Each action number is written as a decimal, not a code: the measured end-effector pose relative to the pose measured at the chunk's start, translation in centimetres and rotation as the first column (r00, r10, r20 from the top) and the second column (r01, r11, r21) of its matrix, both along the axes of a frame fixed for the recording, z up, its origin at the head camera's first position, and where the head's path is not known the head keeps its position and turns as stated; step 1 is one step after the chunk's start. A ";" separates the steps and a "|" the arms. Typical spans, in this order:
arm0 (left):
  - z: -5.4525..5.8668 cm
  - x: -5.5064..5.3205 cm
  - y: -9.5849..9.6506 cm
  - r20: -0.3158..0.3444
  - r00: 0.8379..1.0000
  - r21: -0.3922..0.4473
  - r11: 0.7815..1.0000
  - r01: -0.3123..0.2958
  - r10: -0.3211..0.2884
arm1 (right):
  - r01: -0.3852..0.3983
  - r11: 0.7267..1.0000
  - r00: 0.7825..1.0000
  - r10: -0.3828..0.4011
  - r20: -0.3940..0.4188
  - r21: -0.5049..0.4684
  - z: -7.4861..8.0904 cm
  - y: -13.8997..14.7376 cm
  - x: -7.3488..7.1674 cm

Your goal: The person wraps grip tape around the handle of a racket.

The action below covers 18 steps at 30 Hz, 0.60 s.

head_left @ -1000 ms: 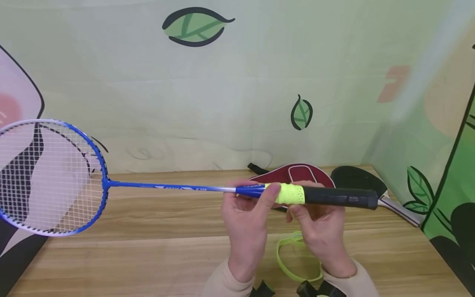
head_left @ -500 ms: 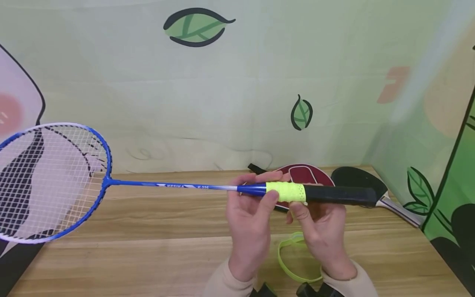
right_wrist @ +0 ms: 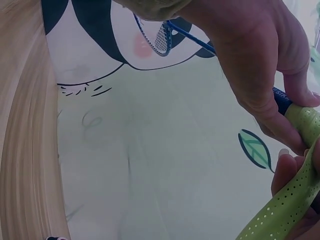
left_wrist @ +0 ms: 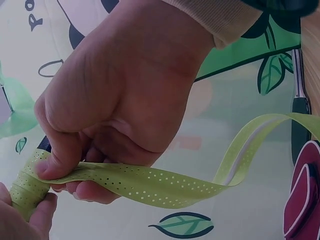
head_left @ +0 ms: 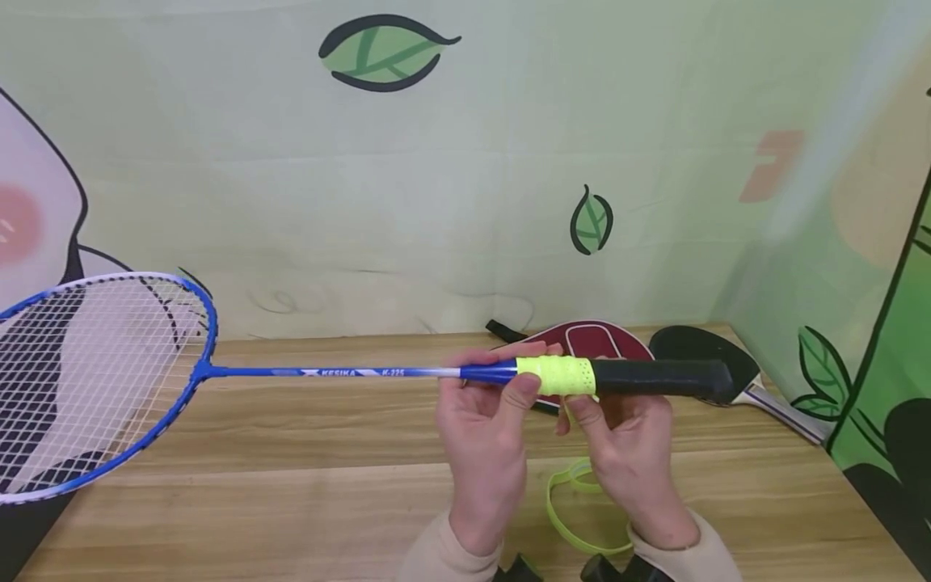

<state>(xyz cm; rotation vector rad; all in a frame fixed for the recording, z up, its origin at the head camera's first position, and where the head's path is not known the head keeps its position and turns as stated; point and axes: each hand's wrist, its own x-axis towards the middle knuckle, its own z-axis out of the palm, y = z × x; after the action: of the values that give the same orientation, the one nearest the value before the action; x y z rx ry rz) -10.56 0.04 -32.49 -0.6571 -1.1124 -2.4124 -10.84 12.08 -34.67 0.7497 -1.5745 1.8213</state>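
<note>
A blue and white badminton racket [head_left: 334,373] is held level above the table, its strung head at the left. My left hand [head_left: 483,461] grips it at the blue cone, the thumb on the yellow-green overgrip tape [head_left: 556,375] wrapped around the upper handle. The rest of the black handle [head_left: 658,378] is free of this tape. My right hand [head_left: 636,461] pinches the tape just under the handle. In the left wrist view a perforated loose length of tape [left_wrist: 145,185] trails from its thumb and fingers. The right fingertips are partly hidden behind the handle in the head view.
Behind the hands lies a dark red case [head_left: 592,335] with white piping. A black table tennis bat [head_left: 698,352] lies at the right, near the printed backdrop. The tape's tail [head_left: 560,517] loops over the wooden table [head_left: 291,501] in front. Black objects [head_left: 600,567] sit at the bottom edge.
The racket has turned about its long axis, and its head has swung lower in view. Both hands have shifted only slightly. The tape's tail has moved a little.
</note>
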 end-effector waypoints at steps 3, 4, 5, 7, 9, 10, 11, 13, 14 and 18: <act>0.0 0.1 0.1 0.012 1.000 0.013 1.000 -0.008 0.008 | 0.009 1.000 1.000 -0.009 -0.005 0.000 0.0 0.0 0.0; 0.0 0.1 0.1 0.017 1.000 0.015 1.000 -0.012 0.012 | 0.013 1.000 1.000 -0.013 -0.007 0.000 0.0 -0.1 0.0; 0.1 0.1 0.1 0.023 1.000 0.016 1.000 -0.019 0.019 | 0.016 1.000 1.000 -0.016 -0.010 0.000 0.0 -0.1 0.0; 0.1 0.2 0.1 0.034 0.999 0.007 0.999 -0.042 0.042 | 0.020 1.000 1.000 -0.020 -0.022 -0.004 -0.1 -0.1 -0.1; 0.1 0.2 0.1 0.047 0.997 -0.006 0.998 -0.069 0.069 | 0.022 1.000 0.999 -0.022 -0.035 -0.012 -0.1 -0.2 -0.1; 0.1 0.2 0.1 0.055 0.996 -0.012 0.997 -0.077 0.077 | 0.011 1.000 0.999 -0.011 -0.041 -0.020 -0.1 -0.2 -0.2; 0.1 0.3 0.1 0.064 0.994 -0.018 0.996 -0.085 0.086 | 0.000 1.000 0.999 -0.001 -0.048 -0.026 -0.1 -0.2 -0.2; 0.1 0.3 0.1 0.082 0.992 -0.035 0.995 -0.098 0.100 | -0.011 0.999 0.998 0.009 -0.057 -0.040 -0.1 -0.2 -0.2; 0.1 0.3 0.1 0.096 0.990 -0.038 0.995 -0.097 0.100 | -0.015 0.999 0.998 0.012 -0.059 -0.045 -0.1 -0.2 -0.2; 0.1 0.2 0.2 0.156 0.983 -0.054 0.994 -0.094 0.102 | -0.013 0.998 0.998 0.009 -0.070 -0.058 -0.1 -0.1 -0.1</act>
<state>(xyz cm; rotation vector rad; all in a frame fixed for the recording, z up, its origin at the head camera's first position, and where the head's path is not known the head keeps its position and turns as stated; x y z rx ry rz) -10.39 0.20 -32.36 -0.4196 -1.2372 -2.3943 -10.89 11.99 -34.74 0.7883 -1.4697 1.8212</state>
